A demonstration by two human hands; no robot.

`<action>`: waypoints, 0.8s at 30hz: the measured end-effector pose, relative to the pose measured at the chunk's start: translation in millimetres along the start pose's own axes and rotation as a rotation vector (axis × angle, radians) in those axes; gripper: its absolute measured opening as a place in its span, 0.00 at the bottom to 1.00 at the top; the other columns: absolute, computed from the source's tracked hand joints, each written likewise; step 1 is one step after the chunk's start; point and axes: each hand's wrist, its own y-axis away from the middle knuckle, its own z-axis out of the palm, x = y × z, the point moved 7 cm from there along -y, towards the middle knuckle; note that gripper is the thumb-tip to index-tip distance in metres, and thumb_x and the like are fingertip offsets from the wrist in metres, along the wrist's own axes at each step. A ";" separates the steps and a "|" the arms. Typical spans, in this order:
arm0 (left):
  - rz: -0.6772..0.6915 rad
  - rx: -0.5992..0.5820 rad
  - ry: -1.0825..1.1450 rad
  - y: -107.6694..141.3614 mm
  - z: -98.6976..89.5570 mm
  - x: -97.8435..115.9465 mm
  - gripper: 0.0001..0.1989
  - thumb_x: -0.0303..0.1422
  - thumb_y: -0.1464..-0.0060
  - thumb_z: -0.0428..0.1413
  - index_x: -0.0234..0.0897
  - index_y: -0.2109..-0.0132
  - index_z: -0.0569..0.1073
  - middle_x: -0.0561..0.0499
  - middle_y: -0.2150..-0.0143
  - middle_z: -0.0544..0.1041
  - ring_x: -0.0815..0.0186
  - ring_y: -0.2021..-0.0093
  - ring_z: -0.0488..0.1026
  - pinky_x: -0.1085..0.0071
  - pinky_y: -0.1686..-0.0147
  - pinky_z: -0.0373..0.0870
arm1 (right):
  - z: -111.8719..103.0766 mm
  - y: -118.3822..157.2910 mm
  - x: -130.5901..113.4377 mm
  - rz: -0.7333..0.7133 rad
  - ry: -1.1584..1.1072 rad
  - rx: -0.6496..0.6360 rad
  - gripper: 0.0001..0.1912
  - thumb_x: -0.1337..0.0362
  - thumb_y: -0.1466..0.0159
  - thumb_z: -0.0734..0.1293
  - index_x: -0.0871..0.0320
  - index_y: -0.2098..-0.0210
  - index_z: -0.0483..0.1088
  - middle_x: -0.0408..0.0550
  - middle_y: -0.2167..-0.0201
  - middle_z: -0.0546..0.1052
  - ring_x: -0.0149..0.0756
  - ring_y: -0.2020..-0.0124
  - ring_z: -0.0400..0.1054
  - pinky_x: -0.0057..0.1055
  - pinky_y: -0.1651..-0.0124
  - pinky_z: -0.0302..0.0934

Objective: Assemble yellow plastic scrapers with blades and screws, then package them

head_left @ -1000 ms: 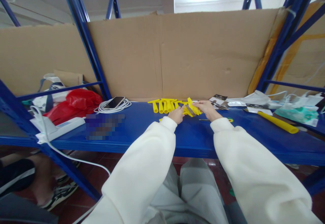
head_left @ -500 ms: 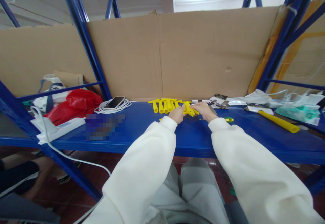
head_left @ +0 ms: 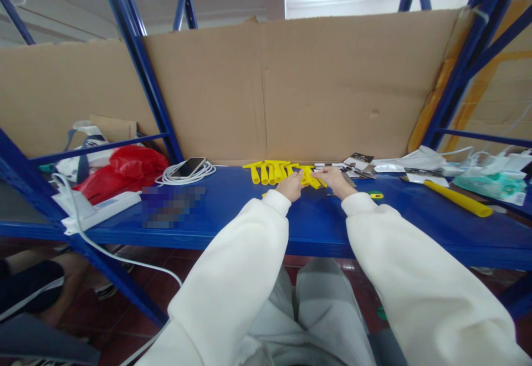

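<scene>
- The left hand [head_left: 291,186], fingers bent, is at the left edge of a small cluster of yellow plastic pieces [head_left: 312,179]; whether it grips one cannot be told.
- The right hand [head_left: 336,180] reaches in from the right with its fingertips at the same cluster; its grip is also unclear.
- The cluster lies between the hands, its pieces at mixed angles.
- Just left of it, a row of yellow T-shaped plastic handles [head_left: 272,172] lies side by side, crosspieces on the far side and round ends toward the near edge.
- A small green-and-yellow handle [head_left: 376,195] lies just right of the right wrist.
- Beyond that wrist are black-and-white printed cards [head_left: 359,159].
- Farther right, a long yellow tube [head_left: 459,199] lies slantwise, near a clear and teal plastic packet [head_left: 490,186].
- On the left, a dark-screened phone [head_left: 190,167] rests on a coiled white cable [head_left: 205,174].
- Farther left are a red plastic bag [head_left: 133,166] and a white power strip [head_left: 103,210].
- All this sits on a blue worktop [head_left: 236,216], with a tall brown cardboard sheet [head_left: 332,89] along its far side.
- Below, at left, another person's bent leg [head_left: 33,283] shows.
</scene>
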 end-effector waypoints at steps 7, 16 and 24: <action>0.021 0.013 0.001 0.8 -1.3 2.2 0.30 0.28 0.36 0.48 0.34 0.29 0.55 0.36 0.34 0.67 0.55 0.38 0.68 0.59 0.40 0.66 | -1.1 -6.9 3.7 -0.027 -0.003 0.055 0.13 0.70 0.55 0.74 0.57 0.82 0.64 0.37 0.83 0.68 0.29 0.75 0.64 0.27 0.67 0.62; 0.033 -0.019 -0.079 6.3 -5.4 4.0 0.29 0.30 0.34 0.45 0.45 0.28 0.56 0.41 0.44 0.71 0.56 0.45 0.73 0.61 0.46 0.70 | -34.8 -23.6 4.0 -0.119 0.182 0.145 0.02 0.68 0.44 0.68 0.59 0.74 0.71 0.49 0.71 0.79 0.35 0.67 0.73 0.30 0.59 0.66; 0.047 -0.034 -0.112 7.0 -5.5 5.4 0.27 0.30 0.34 0.43 0.48 0.30 0.60 0.43 0.49 0.75 0.58 0.47 0.73 0.62 0.45 0.69 | -78.7 -42.2 32.7 -0.067 0.804 -0.033 0.08 0.72 0.47 0.68 0.59 0.71 0.80 0.52 0.72 0.81 0.42 0.64 0.76 0.29 0.60 0.67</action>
